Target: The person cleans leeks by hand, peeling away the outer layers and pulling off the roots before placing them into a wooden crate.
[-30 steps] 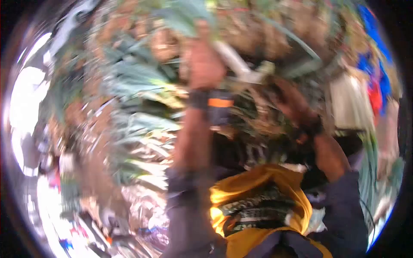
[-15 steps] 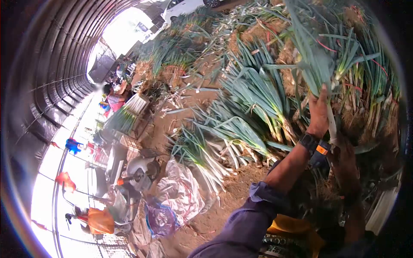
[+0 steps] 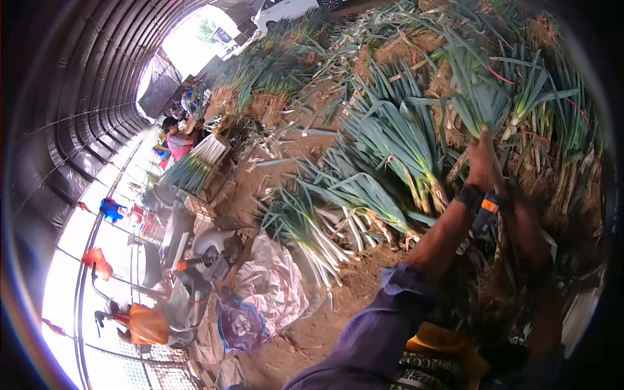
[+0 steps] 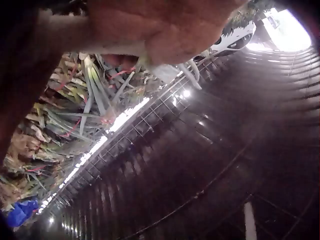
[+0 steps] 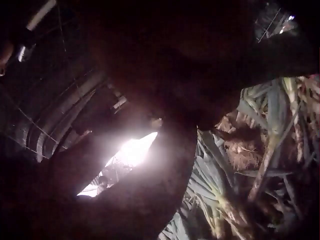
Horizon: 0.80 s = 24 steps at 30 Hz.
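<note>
In the head view my left hand [image 3: 484,166] grips a large green onion, its long green leaves [image 3: 480,104] fanning out above the fist. A pale length of the stalk [image 4: 67,31] shows behind the left hand [image 4: 165,32] in the left wrist view. My right hand [image 3: 517,211] is in deep shadow close beside the left one, along the lower stalk. It fills the right wrist view as a dark shape, and I cannot tell how its fingers lie. More untrimmed green onions [image 3: 533,140], some tied with red string, stand just beyond the hands.
Green onions with leaves spread [image 3: 403,136] lie left of my arm, beside a row with clean white stalks [image 3: 315,244]. Plastic sacks [image 3: 273,276] and a scooter [image 3: 211,253] are farther left. A person [image 3: 177,140] sits in the tunnel by a crate of onions [image 3: 205,159].
After the blurred, differently angled view one second ago, the head view has steadied. In the last half second my right hand has moved up the stalk toward the left hand, which keeps its grip.
</note>
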Available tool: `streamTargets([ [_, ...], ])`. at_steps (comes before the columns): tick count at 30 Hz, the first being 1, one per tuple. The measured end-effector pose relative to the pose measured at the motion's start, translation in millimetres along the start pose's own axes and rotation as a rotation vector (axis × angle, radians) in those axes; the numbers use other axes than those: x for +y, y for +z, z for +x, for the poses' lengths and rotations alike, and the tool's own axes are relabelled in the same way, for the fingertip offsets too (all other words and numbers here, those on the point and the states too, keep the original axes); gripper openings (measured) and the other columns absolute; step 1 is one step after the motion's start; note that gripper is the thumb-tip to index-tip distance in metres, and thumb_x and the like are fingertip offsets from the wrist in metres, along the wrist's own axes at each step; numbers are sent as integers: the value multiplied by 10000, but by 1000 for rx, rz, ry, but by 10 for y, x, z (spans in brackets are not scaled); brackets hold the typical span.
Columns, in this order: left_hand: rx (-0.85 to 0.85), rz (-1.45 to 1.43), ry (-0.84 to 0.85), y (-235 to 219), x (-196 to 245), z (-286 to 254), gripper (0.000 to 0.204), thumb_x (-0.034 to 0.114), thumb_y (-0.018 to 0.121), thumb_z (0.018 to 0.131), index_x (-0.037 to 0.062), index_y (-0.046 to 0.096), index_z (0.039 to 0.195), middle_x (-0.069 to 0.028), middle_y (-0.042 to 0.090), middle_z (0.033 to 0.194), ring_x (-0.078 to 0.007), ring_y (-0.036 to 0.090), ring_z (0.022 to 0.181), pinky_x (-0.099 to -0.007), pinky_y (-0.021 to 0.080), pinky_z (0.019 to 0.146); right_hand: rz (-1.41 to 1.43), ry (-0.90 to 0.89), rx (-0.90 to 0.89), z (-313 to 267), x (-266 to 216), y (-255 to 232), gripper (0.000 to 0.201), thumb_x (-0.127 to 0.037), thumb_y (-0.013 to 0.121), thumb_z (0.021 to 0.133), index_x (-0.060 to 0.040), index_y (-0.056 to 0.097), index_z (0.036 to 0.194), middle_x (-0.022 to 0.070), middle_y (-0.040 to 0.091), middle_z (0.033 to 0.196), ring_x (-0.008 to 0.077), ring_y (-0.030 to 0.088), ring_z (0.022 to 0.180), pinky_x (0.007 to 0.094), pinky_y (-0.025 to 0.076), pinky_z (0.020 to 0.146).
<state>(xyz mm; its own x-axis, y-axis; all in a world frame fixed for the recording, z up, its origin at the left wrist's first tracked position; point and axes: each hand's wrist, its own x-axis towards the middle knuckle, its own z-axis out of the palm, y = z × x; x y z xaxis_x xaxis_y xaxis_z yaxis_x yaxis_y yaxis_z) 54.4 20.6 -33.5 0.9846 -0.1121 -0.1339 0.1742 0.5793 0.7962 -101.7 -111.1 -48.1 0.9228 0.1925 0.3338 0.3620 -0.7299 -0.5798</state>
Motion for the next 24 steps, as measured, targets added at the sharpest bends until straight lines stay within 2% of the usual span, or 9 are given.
streamTargets([
  [2,72,-42,131,-73,-249,283,353,418,594,999,71,597,933,15,523,644,-101,510,521,-289,402,450,-168,-18,-113,58,145,47,253,-128,593,947,25,557,1145,269,663,907,442,667,865,482,520,715],
  [4,111,-45,52,-234,-283,295,376,432,593,998,64,581,919,15,516,628,-103,491,493,-297,386,436,-317,63,-209,88,47,67,237,-86,639,854,2,534,1047,227,658,795,442,662,774,520,516,657],
  [9,295,33,214,-959,-642,839,481,478,602,984,41,549,789,-26,551,617,-141,483,472,-350,408,447,-316,-48,-385,-305,-257,-184,316,-42,663,812,7,526,1092,205,641,735,423,650,686,506,522,623],
  [12,465,150,159,-1182,-534,955,546,510,607,973,-1,598,782,-59,551,601,-183,494,482,-388,403,456,-290,-64,-386,-579,-458,-435,330,-34,669,808,16,537,1107,193,634,717,397,651,654,482,520,587],
  [14,523,361,145,-1479,-476,1095,510,463,614,969,-47,617,948,-88,547,592,-219,515,500,-412,405,461,-290,-69,-360,-739,-615,-624,339,-29,673,806,21,544,1116,185,629,704,380,652,633,466,520,563],
  [17,527,1548,810,-2283,-1112,1746,730,287,619,915,-48,320,1490,-172,602,639,-321,585,550,-488,436,473,-304,-81,-306,-947,-848,-947,353,-21,678,803,29,554,1130,174,622,686,354,654,601,441,519,527],
  [19,383,1656,587,-2237,-975,1836,635,336,679,843,-12,426,1310,-142,633,680,-303,616,576,-464,470,502,-345,-58,-324,-1076,-973,-1146,363,-15,682,801,35,561,1140,166,617,673,336,655,580,425,518,503],
  [23,16,1894,681,-2400,-1148,2124,476,433,797,699,60,638,948,-83,696,761,-268,680,630,-417,538,561,-526,-101,-343,-1315,-1076,-1365,365,-64,706,817,94,592,1127,119,625,687,206,647,546,337,512,472],
  [24,82,1828,633,-2160,-1072,1914,517,465,794,684,56,634,957,-81,695,760,-287,683,641,-419,540,565,-565,-156,-293,-1337,-1068,-1345,362,-69,707,821,103,596,1120,113,630,695,193,644,545,329,514,475],
])
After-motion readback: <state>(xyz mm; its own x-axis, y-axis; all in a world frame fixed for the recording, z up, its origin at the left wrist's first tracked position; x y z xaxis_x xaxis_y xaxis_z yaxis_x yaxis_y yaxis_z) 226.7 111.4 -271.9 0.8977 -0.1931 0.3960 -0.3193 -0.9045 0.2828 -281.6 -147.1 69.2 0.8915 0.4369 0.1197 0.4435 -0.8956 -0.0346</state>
